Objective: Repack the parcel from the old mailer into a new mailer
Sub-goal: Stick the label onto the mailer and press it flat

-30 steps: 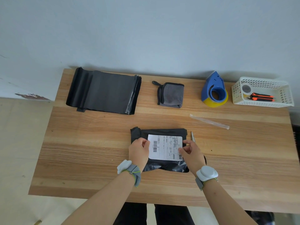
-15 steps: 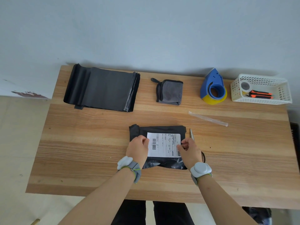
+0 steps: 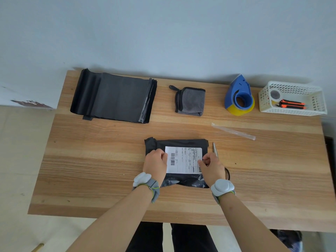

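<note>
A black mailer [image 3: 179, 143] with a white shipping label [image 3: 183, 160] lies flat in the middle of the wooden table [image 3: 101, 160]. My left hand [image 3: 155, 164] rests on the mailer's left part, fingers curled at the label's left edge. My right hand [image 3: 211, 166] lies on the mailer's right part and pinches at the label's right edge. A stack of new black mailers [image 3: 113, 99] lies at the back left. A folded grey cloth pouch [image 3: 190, 101] sits at the back middle.
A blue and yellow tape dispenser [image 3: 239, 96] stands at the back right beside a white basket [image 3: 292, 110] holding an orange cutter [image 3: 291, 104]. A clear peeled strip [image 3: 233, 131] lies right of centre. A thin blade [image 3: 215, 150] lies by the mailer's right edge.
Both hands have slid slightly inward along the label's edges, and my right fingers have closed into a pinch at the label's right edge. The mailer has stayed in place.
</note>
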`<action>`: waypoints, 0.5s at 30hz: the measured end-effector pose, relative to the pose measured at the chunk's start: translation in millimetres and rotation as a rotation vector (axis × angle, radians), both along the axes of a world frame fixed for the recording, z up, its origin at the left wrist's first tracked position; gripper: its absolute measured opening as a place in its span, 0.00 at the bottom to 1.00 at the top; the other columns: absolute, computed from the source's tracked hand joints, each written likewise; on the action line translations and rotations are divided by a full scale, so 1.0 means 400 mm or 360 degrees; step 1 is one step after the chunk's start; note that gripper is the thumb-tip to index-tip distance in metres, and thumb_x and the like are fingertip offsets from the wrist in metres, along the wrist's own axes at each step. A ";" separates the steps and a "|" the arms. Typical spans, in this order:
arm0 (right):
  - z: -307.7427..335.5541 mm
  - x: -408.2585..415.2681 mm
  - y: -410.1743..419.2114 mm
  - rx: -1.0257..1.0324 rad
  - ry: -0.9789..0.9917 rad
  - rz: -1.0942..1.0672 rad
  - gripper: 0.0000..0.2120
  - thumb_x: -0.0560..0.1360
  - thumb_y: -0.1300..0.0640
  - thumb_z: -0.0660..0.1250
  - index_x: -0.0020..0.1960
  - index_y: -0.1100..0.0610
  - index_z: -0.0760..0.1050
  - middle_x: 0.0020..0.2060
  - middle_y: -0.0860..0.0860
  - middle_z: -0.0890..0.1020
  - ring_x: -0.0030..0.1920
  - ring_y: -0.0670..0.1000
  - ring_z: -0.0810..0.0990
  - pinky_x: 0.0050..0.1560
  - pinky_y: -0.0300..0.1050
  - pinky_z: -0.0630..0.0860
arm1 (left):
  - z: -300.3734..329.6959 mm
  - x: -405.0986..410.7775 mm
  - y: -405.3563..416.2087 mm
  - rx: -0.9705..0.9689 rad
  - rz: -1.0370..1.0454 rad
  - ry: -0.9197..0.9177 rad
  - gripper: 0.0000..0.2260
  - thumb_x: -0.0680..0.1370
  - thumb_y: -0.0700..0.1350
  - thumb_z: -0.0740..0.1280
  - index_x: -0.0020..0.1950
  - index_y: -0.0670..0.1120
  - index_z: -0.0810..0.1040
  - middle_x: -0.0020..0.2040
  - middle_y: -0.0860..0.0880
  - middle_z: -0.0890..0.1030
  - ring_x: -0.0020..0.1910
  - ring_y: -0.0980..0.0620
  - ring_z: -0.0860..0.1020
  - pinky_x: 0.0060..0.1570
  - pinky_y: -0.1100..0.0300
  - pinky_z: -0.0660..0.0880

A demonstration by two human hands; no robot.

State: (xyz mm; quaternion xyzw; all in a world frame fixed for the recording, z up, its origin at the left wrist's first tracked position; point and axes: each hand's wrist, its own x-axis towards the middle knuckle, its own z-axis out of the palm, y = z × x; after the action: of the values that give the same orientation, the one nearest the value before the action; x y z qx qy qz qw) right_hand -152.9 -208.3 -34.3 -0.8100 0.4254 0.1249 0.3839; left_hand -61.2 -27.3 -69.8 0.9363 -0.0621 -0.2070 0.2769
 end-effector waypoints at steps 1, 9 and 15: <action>0.000 0.002 0.001 -0.0011 0.0008 0.0009 0.05 0.77 0.55 0.68 0.50 0.53 0.72 0.37 0.43 0.77 0.37 0.42 0.75 0.34 0.34 0.68 | -0.002 0.000 -0.001 0.0002 -0.0012 -0.0010 0.10 0.80 0.47 0.63 0.43 0.44 0.77 0.39 0.49 0.76 0.39 0.50 0.75 0.37 0.58 0.69; -0.015 0.004 0.010 -0.0231 0.0044 0.0183 0.05 0.77 0.55 0.66 0.46 0.52 0.70 0.38 0.47 0.76 0.41 0.50 0.75 0.31 0.41 0.68 | -0.008 -0.002 -0.010 0.0101 -0.0091 -0.0041 0.11 0.80 0.46 0.62 0.38 0.46 0.69 0.36 0.49 0.72 0.38 0.48 0.72 0.39 0.55 0.69; -0.030 0.003 -0.012 -0.0516 0.0237 0.0406 0.13 0.76 0.45 0.67 0.49 0.52 0.69 0.45 0.47 0.73 0.51 0.53 0.70 0.38 0.46 0.70 | 0.016 0.005 -0.014 0.0235 -0.0006 -0.0030 0.11 0.79 0.49 0.63 0.40 0.47 0.66 0.39 0.50 0.71 0.42 0.48 0.71 0.41 0.55 0.70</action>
State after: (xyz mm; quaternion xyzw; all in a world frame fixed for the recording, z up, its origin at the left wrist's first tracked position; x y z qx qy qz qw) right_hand -151.6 -213.2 -46.3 -0.8969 0.3612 0.1619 0.1973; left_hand -59.3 -32.9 -63.5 0.9559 -0.0509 -0.2027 0.2062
